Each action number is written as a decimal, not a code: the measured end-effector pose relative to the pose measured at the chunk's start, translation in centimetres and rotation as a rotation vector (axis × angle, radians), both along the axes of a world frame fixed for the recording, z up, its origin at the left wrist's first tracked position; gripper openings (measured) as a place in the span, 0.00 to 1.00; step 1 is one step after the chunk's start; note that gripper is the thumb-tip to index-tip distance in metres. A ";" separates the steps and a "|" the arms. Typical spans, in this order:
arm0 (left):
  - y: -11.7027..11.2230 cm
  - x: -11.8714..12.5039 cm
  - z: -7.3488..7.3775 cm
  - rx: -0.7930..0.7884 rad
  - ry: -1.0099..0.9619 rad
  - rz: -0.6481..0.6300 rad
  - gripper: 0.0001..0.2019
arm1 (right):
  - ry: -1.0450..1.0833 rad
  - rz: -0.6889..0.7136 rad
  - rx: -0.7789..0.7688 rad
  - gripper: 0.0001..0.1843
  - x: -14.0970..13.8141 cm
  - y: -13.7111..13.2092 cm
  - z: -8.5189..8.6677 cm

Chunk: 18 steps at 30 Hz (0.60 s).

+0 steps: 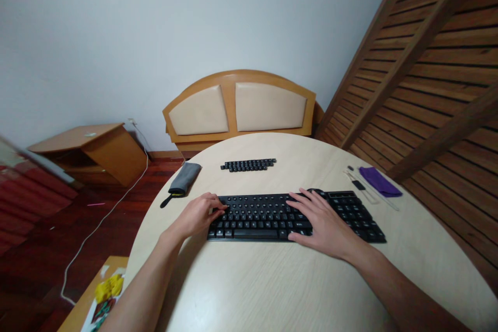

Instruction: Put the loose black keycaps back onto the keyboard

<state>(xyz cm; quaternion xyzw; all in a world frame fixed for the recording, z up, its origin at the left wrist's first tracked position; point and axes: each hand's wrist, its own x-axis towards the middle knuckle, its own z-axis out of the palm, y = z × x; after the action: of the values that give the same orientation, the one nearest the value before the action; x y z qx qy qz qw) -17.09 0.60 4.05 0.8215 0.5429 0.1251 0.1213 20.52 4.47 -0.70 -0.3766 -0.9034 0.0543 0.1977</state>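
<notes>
A black computer keyboard (257,218) lies on the round wooden table. Its upper rows show small bare key posts, while the lower rows and the number pad carry black keycaps. At the keyboard's upper left end, my left hand (203,212) has thumb and fingers pinched together; what is between the fingertips, if anything, is hidden. My right hand (321,220) rests with spread fingers across the right part of the main key block, hiding some keys. Farther back, loose black keycaps (249,165) stand lined up in rows.
A grey cloth pouch (185,179) lies at the table's left edge. To the right are a purple cloth (379,181) and thin white tools (363,189). A headboard (268,106) stands behind the table (241,285), and a slatted wooden panel (439,88) rises at right.
</notes>
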 end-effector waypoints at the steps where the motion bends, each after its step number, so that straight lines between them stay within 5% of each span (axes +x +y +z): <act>1: 0.1 0.0 -0.1 -0.004 -0.002 0.018 0.10 | -0.003 0.002 0.002 0.39 0.0 0.0 0.0; 18: 1.1 -0.1 -0.5 -0.138 -0.111 0.086 0.07 | 0.017 0.000 -0.024 0.39 0.0 0.0 0.1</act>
<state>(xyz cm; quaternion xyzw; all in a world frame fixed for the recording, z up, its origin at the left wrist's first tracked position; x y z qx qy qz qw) -17.14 1.70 3.56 0.7789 0.5776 0.1377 0.2018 20.50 4.46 -0.65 -0.3785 -0.9010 0.0683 0.2007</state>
